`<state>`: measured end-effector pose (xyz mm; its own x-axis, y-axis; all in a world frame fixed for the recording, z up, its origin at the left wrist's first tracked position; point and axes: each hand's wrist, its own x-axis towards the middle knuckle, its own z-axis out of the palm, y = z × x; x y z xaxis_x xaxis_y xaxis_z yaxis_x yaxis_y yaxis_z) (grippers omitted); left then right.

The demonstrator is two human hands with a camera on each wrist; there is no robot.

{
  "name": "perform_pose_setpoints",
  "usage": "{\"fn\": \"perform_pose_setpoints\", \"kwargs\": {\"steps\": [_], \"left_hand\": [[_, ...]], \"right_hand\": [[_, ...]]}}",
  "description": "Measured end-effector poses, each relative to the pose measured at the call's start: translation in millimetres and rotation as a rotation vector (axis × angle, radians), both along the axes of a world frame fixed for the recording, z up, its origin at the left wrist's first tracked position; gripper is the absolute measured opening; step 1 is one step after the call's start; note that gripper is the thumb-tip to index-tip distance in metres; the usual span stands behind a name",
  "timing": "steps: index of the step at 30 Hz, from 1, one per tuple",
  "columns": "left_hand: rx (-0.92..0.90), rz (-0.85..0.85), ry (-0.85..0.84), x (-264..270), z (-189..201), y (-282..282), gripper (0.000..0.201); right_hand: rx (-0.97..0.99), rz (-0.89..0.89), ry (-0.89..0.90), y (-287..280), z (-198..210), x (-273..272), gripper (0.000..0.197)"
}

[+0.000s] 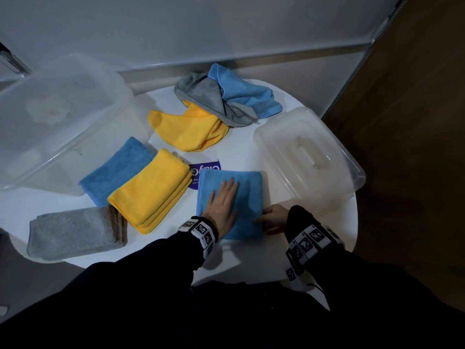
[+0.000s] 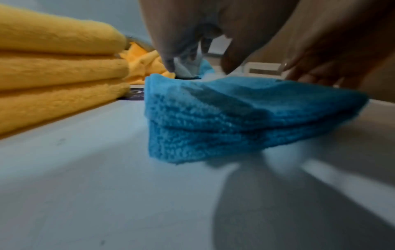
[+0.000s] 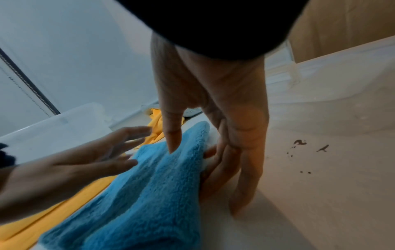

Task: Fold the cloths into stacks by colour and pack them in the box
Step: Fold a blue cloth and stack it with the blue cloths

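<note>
The folded light-blue cloth is pressed flat under the left hand, whose fingers are spread straight on the pile; nothing is grasped by it. The cloth's edge at three o'clock is met by the right hand: in the right wrist view the thumb is laid on top and the fingers are kept nearly straight alongside and partly beneath the edge, so a loose, shallow hold is judged rather than a firm pinch.

This cloth lies at about five o'clock on the round white table. Just beside it at nine o'clock a folded yellow stack is seen, then a folded darker-blue cloth at ten o'clock of that stack, and a folded grey stack at the table's seven o'clock.

At twelve o'clock an unfolded heap is left: a yellow cloth, a grey cloth and a light-blue cloth, overlapping. The clear plastic box at ten o'clock holds no cloths, and its lid rests at three o'clock. Folding is thus judged well past halfway; three cloths and all packing remain.

A purple sticker is partly covered; only inverted white letters, perhaps "City", can be made out.
</note>
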<state>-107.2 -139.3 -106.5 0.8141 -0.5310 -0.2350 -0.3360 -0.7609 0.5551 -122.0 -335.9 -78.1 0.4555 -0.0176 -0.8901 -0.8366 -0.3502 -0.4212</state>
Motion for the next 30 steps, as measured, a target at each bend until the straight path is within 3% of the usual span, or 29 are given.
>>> {"fn": "perform_pose_setpoints", "kwargs": {"steps": [1,3,7,9,12,14,18,20,22,26,30], "left_hand": [[0.047,-0.045,0.066,0.7,-3.0,1.1,0.078],[0.148,-0.123,0.108,2.9,-5.5,3.4,0.107],[0.148,-0.158,0.144,-0.4,4.1,2.6,0.139],[0.216,-0.172,0.126,-5.6,7.0,-1.5,0.129],[0.259,-0.102,0.154,-8.1,10.2,-7.0,0.094],[0.223,-0.062,0.195,-4.8,14.6,-8.8,0.085],[0.214,-0.077,0.237,3.8,21.9,-8.9,0.079],[0.216,-0.076,0.243,5.5,22.0,-9.2,0.078],[0.209,-0.067,0.237,5.7,20.0,-8.7,0.078],[0.142,-0.011,0.241,9.4,19.3,-6.8,0.073],[0.169,-0.031,0.259,13.2,22.9,-7.3,0.07]], "right_hand": [[0.001,0.008,0.008,0.7,-0.2,-3.1,0.008],[0.006,-0.06,-0.002,1.0,2.8,-7.7,0.006],[0.183,-0.303,-0.072,3.5,18.9,-7.0,0.003],[0.251,-0.386,-0.123,9.3,29.8,-3.0,0.01],[0.273,-0.456,-0.212,15.2,37.2,2.0,0.031],[0.027,-0.316,-0.462,8.6,31.3,4.0,0.037],[-0.579,0.54,-1.027,-13.2,16.3,4.8,0.072],[-0.642,0.874,-1.145,-14.0,9.5,7.1,0.071],[-0.599,1.062,-1.168,-11.0,2.5,5.6,0.068],[-0.657,1.128,-1.152,-12.9,-9.1,-3.2,0.072],[-0.481,0.887,-1.32,-11.5,-15.0,-4.3,0.045]]}}
